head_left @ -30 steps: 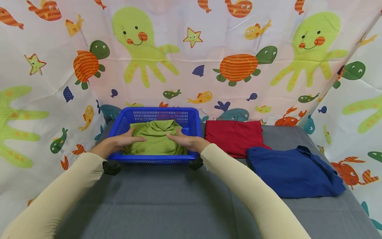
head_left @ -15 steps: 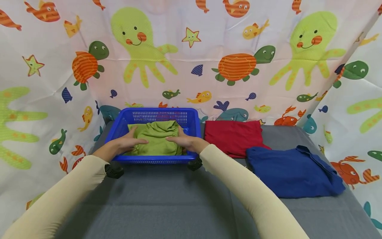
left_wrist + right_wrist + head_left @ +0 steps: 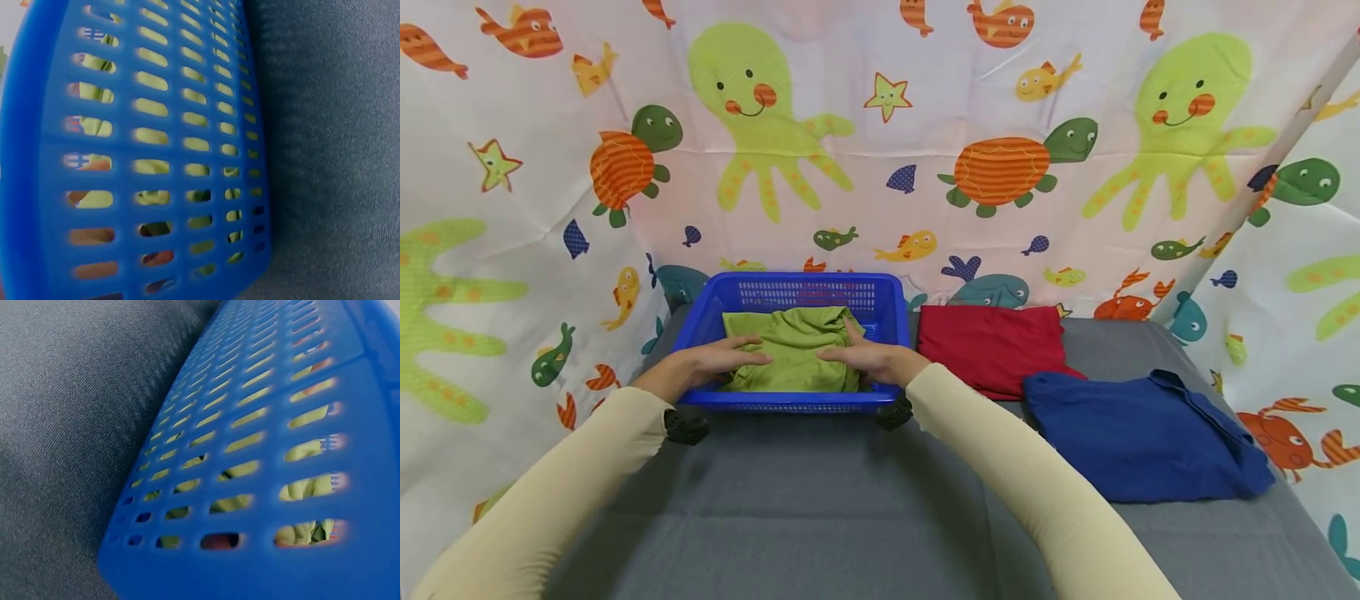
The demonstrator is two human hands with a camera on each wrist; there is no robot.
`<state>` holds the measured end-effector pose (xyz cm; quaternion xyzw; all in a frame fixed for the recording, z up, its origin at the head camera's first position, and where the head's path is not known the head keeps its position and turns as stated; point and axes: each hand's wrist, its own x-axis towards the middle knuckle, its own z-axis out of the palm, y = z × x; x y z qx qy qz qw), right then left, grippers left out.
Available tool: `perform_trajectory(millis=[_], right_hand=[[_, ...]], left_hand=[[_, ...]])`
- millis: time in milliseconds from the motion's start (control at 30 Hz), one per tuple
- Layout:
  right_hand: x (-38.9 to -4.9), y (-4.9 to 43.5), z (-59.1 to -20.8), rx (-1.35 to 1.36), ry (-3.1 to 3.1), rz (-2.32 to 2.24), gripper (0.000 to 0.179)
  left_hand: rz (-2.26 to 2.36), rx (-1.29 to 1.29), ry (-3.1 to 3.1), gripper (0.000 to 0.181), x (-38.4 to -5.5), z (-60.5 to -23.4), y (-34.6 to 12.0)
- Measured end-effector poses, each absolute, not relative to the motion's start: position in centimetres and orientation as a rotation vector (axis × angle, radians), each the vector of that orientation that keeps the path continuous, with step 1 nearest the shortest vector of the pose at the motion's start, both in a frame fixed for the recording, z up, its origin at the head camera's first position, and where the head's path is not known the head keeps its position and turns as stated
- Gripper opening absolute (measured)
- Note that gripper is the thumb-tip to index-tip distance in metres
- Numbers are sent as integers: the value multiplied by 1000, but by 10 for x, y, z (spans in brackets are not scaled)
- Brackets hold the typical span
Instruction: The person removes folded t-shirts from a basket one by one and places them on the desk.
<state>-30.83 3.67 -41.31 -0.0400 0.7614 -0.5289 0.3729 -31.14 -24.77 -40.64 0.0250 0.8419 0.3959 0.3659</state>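
Note:
A green folded cloth (image 3: pixel 793 337) lies rumpled inside a blue plastic basket (image 3: pixel 790 400) in the head view. My left hand (image 3: pixel 717 358) reaches over the basket's front left, its fingers extended above the cloth's left side. At the cloth's right edge is my right hand (image 3: pixel 871 357), thumb stretched over the cloth and fingers along its side; some fingertips are hidden. Both wrist views mostly face the basket's slotted front wall (image 3: pixel 53 181), with green cloth showing through the slots. The slotted wall (image 3: pixel 369 506) hides most of the right hand in the right wrist view.
Right of the basket, a folded red cloth (image 3: pixel 992 346) lies on the grey table surface (image 3: pixel 820 517). A folded blue cloth (image 3: pixel 1138 437) overlaps its near corner. A curtain (image 3: pixel 880 167) printed with sea animals encloses the back and sides.
The cloth's right edge has been pushed inward, away from the basket's right wall. My left hand's fingers have come up from the cloth's left edge and now lie flatter over it.

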Motion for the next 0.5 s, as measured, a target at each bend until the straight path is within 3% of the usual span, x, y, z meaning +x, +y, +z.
perform_trajectory(millis=[500], right_hand=[[-312, 38, -414, -149, 1871, -1463, 94]], left_hand=[[1200, 128, 2035, 80, -311, -410, -249]])
